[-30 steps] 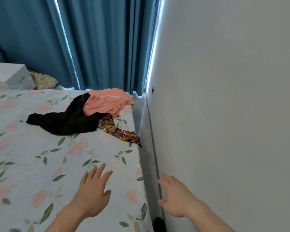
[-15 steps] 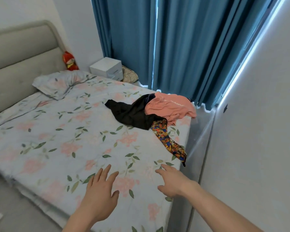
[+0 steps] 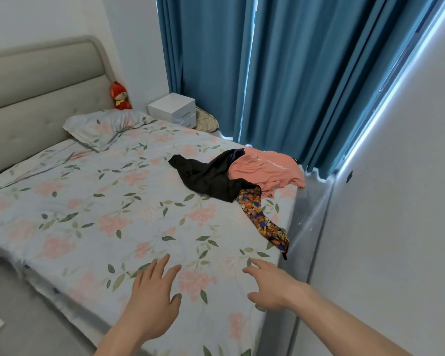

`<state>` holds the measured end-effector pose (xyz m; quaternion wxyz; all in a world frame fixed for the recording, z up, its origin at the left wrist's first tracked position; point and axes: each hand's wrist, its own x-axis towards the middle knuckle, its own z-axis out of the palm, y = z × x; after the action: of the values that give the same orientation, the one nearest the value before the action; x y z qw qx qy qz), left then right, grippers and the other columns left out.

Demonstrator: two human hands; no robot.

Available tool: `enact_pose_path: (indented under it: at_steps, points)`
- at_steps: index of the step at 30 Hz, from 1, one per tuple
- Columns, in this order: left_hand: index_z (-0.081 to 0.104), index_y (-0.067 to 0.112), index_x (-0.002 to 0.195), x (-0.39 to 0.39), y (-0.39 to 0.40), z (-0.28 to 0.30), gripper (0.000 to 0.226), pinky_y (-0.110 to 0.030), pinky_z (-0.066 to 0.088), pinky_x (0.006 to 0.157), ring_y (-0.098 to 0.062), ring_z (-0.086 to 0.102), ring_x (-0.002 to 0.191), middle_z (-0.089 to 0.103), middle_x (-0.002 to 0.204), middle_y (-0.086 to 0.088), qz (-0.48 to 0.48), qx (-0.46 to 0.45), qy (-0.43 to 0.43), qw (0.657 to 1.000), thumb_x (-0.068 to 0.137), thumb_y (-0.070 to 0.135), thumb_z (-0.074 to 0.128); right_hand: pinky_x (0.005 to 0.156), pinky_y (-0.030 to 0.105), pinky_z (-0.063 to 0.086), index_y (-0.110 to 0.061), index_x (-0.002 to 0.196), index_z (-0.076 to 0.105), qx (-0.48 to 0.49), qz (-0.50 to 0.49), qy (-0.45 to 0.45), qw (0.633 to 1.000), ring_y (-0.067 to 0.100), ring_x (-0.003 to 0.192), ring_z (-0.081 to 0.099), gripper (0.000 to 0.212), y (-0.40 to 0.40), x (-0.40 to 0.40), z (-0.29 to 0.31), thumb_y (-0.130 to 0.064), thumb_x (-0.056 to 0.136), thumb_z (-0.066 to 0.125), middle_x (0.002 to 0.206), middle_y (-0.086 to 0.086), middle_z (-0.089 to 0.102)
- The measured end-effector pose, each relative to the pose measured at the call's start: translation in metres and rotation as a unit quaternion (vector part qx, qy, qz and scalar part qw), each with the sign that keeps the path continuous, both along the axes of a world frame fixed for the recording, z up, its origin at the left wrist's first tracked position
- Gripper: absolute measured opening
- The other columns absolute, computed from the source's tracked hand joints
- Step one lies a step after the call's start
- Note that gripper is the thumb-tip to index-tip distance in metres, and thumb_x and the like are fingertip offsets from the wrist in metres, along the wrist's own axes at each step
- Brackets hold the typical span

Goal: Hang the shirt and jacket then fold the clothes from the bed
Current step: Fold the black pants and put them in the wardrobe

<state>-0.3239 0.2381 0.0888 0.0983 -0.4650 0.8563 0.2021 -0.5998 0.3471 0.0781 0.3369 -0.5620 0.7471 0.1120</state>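
The clothes lie in one loose heap on the far right side of the bed (image 3: 93, 227), close to the blue curtain (image 3: 280, 73): a black garment (image 3: 206, 177) sprawls to the left, a pink shirt (image 3: 267, 170) is crumpled just beside and partly over it, and a colourful patterned piece (image 3: 261, 219) trails from under them toward the bed's right edge. Which of these is the jacket cannot be told, and no hanger or rail shows in this view. None of the pieces is folded or smoothed, so the folding looks wholly undone; whether any hanging is already finished cannot be judged from here.

The left hand (image 3: 152, 296) and the right hand (image 3: 275, 289) both reach forward over the near part of the bed, fingers (image 3: 165, 265) spread and relaxed, holding nothing, and well apart from the heap. The likely step in hand is the approach to the pile for a first pick.

Beyond the heap sit a pillow (image 3: 103, 127) at the padded headboard (image 3: 36, 86), a small red plush toy (image 3: 120, 96) and a white drawer box (image 3: 174, 109).
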Motion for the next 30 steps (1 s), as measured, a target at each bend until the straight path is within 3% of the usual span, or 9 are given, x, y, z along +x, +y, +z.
enact_pose_path:
  at_steps: [12,21,30]
  points:
    - [0.015,0.038,0.161,-0.08,-0.049,-0.017,0.061,-0.045,0.002,0.129,-0.022,-0.008,0.159,-0.01,0.171,0.008,0.043,0.023,-0.021,0.999,0.105,0.045,0.04,0.127,0.045,0.019,-0.029,0.164,0.019,0.01,0.026,-0.032,0.999,0.025,0.158,0.009,0.072,-0.072,-0.096,-0.03,-0.043,0.101,0.051,0.173,-0.001,0.002]
    - [0.021,0.04,0.159,-0.238,-0.112,-0.034,0.06,-0.043,0.004,0.129,-0.02,-0.002,0.159,-0.004,0.171,0.01,0.122,0.039,-0.035,0.991,0.104,0.042,0.042,0.127,0.044,0.02,-0.029,0.164,0.017,0.024,0.09,-0.074,0.993,0.025,0.159,0.007,0.071,-0.183,-0.254,-0.065,-0.041,0.102,0.05,0.173,-0.002,0.0]
    - [0.026,0.039,0.157,-0.345,-0.161,-0.008,0.057,-0.044,0.006,0.129,-0.021,0.002,0.158,0.002,0.171,0.01,0.115,0.025,-0.037,0.992,0.103,0.04,0.045,0.125,0.046,0.023,-0.03,0.163,0.019,-0.007,0.085,-0.072,0.994,0.027,0.157,0.013,0.072,-0.231,-0.354,-0.052,-0.044,0.1,0.05,0.172,-0.002,0.006]
